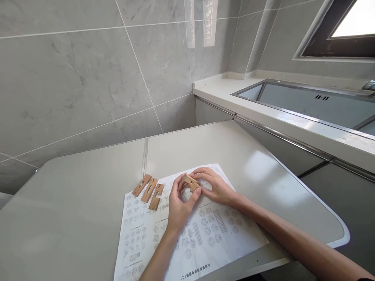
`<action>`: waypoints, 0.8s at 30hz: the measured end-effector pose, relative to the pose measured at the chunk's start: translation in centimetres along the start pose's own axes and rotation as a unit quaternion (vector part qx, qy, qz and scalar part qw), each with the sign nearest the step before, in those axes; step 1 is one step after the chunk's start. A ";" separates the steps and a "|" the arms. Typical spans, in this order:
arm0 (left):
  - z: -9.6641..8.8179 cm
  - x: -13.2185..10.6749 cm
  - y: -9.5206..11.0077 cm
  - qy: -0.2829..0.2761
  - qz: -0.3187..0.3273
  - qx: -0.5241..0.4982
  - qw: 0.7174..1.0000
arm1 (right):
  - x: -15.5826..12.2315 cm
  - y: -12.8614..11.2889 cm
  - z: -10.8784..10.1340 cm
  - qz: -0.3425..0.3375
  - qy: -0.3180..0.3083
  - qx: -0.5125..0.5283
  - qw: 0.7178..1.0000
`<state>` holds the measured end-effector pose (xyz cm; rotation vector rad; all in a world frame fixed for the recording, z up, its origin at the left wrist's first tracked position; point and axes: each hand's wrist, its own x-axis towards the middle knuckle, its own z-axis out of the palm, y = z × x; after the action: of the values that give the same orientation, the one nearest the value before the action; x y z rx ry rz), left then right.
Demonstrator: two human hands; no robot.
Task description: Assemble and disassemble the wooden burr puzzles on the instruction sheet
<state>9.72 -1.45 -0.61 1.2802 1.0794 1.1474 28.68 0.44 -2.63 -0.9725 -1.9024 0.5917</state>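
Over a printed sheet, my left hand and my right hand are both closed on light wooden puzzle pieces. The pieces look fitted together at an angle, but fingers hide part of them, so I cannot tell how many there are. To the left lie three flat wooden pieces with cut-outs: the piece marked 1, the piece marked 2 with a slot through its middle, and the piece marked 3 with a notch in its side. They partly overlap the sheet's upper left edge.
The sheet lies on a pale table with a seam across it and a rounded right corner. A grey tiled wall rises behind. On the right runs a white counter with a steel sink, below a dark-framed window.
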 end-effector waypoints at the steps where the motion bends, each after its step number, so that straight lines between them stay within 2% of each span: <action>1: 0.0 0.0 0.0 0.000 0.003 0.001 1.000 | 0.0 0.0 0.0 0.003 0.000 0.001 1.000; 13: 0.1 -0.1 0.5 -0.004 0.003 0.020 1.000 | 0.0 0.0 -0.2 0.046 -0.005 0.035 0.998; 24: 0.0 -0.1 0.3 -0.006 0.010 0.032 0.999 | 0.1 0.0 -0.6 0.125 -0.015 0.140 0.982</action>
<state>9.70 -1.56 -0.33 1.3492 1.1036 1.1274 29.19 0.55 -2.29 -1.0266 -1.6763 0.9961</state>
